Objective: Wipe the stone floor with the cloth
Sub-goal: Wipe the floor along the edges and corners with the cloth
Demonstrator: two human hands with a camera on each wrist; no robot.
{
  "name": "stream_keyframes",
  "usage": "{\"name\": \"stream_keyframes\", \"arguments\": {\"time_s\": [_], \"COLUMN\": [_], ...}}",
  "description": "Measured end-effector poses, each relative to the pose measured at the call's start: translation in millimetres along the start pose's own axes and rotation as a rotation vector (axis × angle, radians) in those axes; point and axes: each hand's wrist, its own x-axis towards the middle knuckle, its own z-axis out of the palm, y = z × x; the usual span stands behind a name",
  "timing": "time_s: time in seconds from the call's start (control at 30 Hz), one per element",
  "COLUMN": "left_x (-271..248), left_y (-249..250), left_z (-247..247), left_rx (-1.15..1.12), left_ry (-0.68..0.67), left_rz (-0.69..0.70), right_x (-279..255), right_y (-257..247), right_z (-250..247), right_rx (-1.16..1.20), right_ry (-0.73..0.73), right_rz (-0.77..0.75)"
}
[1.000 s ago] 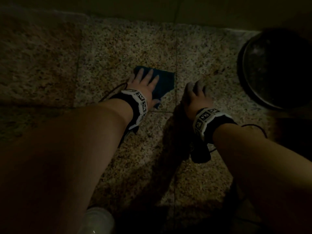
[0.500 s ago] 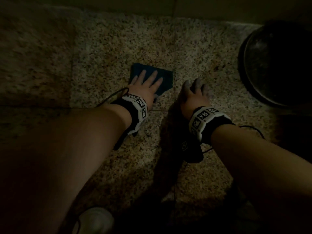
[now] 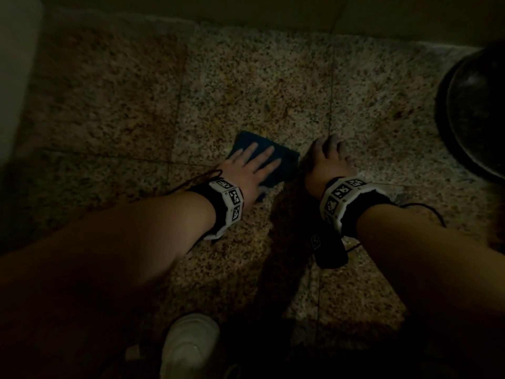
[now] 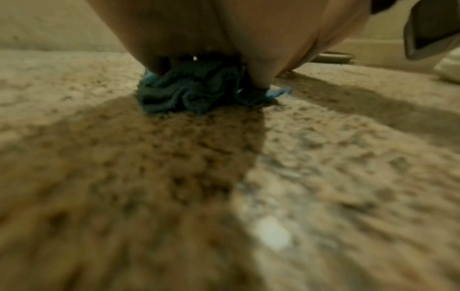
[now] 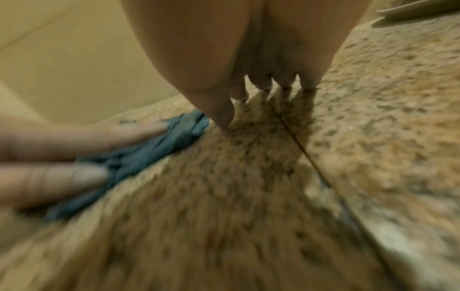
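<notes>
Speckled stone floor (image 3: pixel 259 86) lies dim under both hands: the left hand (image 3: pixel 247 166) presses flat, fingers straight, on the blue cloth (image 3: pixel 284 162), while the right hand (image 3: pixel 328 162) props on bare fingertips just beside it, grasping nothing

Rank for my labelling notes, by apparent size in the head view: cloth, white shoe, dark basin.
1. Dark basin, largest, though cut off by the frame edge.
2. White shoe, nearer the camera, so unsure.
3. Cloth, partly covered by the left hand.

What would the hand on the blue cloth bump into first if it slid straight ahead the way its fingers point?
Probably nothing close: past the left hand and cloth lies bare stone floor, then the wall's base.
</notes>
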Motion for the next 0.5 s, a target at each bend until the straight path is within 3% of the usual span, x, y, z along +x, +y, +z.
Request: {"name": "stream_keyframes", "arguments": {"time_s": [0.17, 0.5], "left_x": [10, 56], "left_y": [-9, -31], "left_z": [-12, -41], "left_rx": [-0.04, -0.179], "left_ry": [-0.007, 0.107], "left_rz": [-0.05, -0.177], "right_x": [1, 3], "right_y": [-5, -3], "right_z": [12, 15], "right_rx": [-0.071, -0.034], "right_ry": [0.016, -0.012], "right_rz": [-0.01, -0.048]}}
